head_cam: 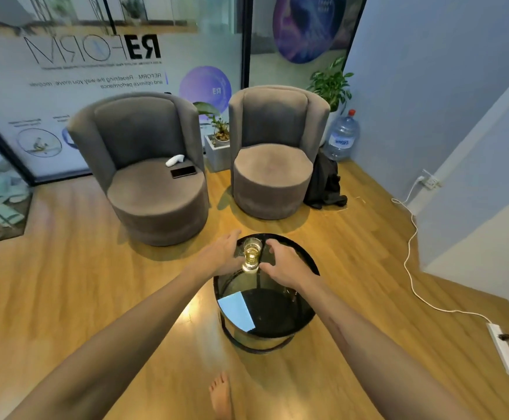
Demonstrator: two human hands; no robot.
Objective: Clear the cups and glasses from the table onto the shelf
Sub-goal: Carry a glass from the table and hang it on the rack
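A clear glass (251,253) with yellowish liquid stands upright at the far side of a round black glass-topped table (277,310). My left hand (221,253) lies just left of the glass, fingers spread, close to it or touching it. My right hand (282,262) hovers just right of the glass with thumb and fingers curved apart, not closed around it. No shelf is in view.
Two grey tub armchairs (153,180) (274,159) stand beyond the table; a phone (183,171) and a white object lie on the left one. A white cable and power strip (505,350) run along the floor at right. My bare foot (221,395) is below the table.
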